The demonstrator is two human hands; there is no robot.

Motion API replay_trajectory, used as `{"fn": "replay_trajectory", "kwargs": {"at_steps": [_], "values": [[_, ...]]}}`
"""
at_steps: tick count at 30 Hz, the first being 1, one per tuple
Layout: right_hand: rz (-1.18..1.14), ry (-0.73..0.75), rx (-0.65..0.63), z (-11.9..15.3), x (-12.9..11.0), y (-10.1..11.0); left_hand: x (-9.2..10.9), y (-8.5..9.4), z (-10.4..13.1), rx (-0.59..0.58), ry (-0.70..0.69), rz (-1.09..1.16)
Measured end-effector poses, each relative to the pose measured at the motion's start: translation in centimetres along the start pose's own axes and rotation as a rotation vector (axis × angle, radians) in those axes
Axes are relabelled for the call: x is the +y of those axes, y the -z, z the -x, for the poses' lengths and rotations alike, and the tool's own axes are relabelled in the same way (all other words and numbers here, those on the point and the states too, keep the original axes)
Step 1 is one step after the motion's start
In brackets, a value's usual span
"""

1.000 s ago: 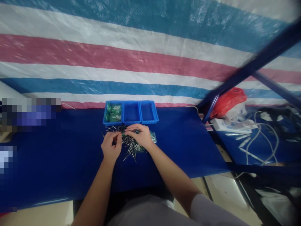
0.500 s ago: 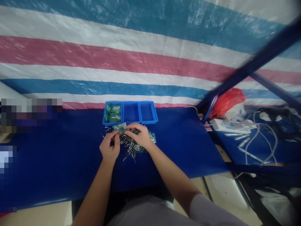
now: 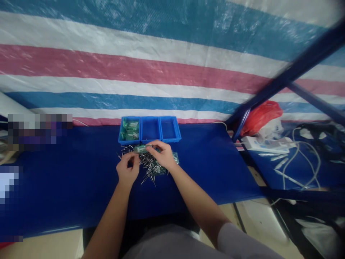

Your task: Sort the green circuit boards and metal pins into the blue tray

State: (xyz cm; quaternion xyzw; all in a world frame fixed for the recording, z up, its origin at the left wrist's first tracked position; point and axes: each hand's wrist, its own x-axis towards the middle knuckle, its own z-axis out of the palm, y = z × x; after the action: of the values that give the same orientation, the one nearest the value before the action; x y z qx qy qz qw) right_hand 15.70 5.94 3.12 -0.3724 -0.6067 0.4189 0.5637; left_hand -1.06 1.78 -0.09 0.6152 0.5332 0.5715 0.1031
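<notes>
Over a heap of thin metal pins (image 3: 150, 168), my right hand (image 3: 162, 154) pinches a small greenish clear plastic bag (image 3: 140, 148) by its right end. Just left of the heap is my left hand (image 3: 127, 167), its fingers curled and thumb closed near the bag's lower left. Whatever lies between those left fingertips is too small to make out. More greenish bags (image 3: 175, 157) lie partly under the heap and behind my right wrist. Behind the hands stands a blue three-compartment tray (image 3: 161, 140), with several greenish bags (image 3: 132, 130) in its left compartment.
The blue tabletop (image 3: 210, 169) reaches a striped plastic sheet (image 3: 167, 72) at the back. A dark blue metal frame (image 3: 280, 81) rises on the right. Beyond it are a red plastic bag (image 3: 262, 117), a white power strip (image 3: 256, 143) and loose cables (image 3: 318, 162).
The bag has tilted and now shows narrower in my right hand. My left hand has shifted slightly right and come off the bag's lower edge.
</notes>
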Motion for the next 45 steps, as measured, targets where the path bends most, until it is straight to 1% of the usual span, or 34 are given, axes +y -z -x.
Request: {"fn": "replay_trajectory", "kwargs": {"at_steps": [2, 3, 7, 10, 12, 15, 17, 19, 21, 24, 29, 35, 38, 40, 42, 45], "values": [[0.005, 0.049, -0.011, -0.2, -0.1, 0.0, 0.1, 0.0, 0.0, 0.001, 0.052, 0.015], [0.007, 0.068, -0.025, -0.2, -0.2, 0.1, 0.1, 0.0, 0.0, -0.006, 0.056, 0.017], [0.046, 0.071, -0.078, -0.4, -0.4, 0.1, 0.4, 0.3, -0.7, -0.028, -0.020, -0.042], [0.051, 0.083, -0.130, -0.2, -0.4, 0.0, 0.7, 0.5, -1.1, -0.015, -0.082, -0.062], [0.053, 0.063, -0.151, -0.1, -0.3, 0.0, 0.8, 0.6, -1.2, -0.003, -0.088, -0.058], [0.073, -0.030, -0.140, 0.0, -0.1, -0.2, 0.8, 0.6, -1.2, 0.018, -0.057, -0.042], [0.076, -0.053, -0.124, 0.0, -0.1, -0.3, 0.7, 0.7, -1.1, 0.040, -0.035, -0.036], [0.079, -0.030, -0.117, 0.0, -0.1, -0.3, 0.8, 0.7, -1.1, 0.050, -0.019, -0.038], [0.081, 0.001, -0.124, 0.0, -0.3, -0.2, 0.8, 0.7, -1.1, 0.029, -0.010, -0.029], [0.069, 0.026, -0.169, 0.1, -0.6, -0.1, 0.8, 0.7, -1.0, -0.003, -0.002, 0.002], [0.090, 0.003, -0.195, 0.2, -0.9, -0.1, 0.8, 0.7, -1.0, 0.012, -0.012, 0.009], [0.116, 0.011, -0.172, 0.0, -0.4, -0.2, 1.0, 0.7, -1.2, 0.015, -0.045, -0.001], [0.119, 0.015, -0.150, -0.1, -0.2, -0.1, 1.1, 0.6, -1.3, 0.003, -0.026, -0.029], [0.123, 0.027, -0.132, -0.1, -0.2, 0.1, 1.0, 0.4, -1.3, 0.019, -0.014, -0.056], [0.136, 0.031, -0.131, -0.2, -0.3, 0.2, 1.0, 0.4, -1.3, 0.037, -0.010, -0.085], [0.156, 0.031, -0.134, -0.2, -0.5, 0.2, 0.7, 0.3, -1.1, 0.029, 0.014, -0.119]]}}
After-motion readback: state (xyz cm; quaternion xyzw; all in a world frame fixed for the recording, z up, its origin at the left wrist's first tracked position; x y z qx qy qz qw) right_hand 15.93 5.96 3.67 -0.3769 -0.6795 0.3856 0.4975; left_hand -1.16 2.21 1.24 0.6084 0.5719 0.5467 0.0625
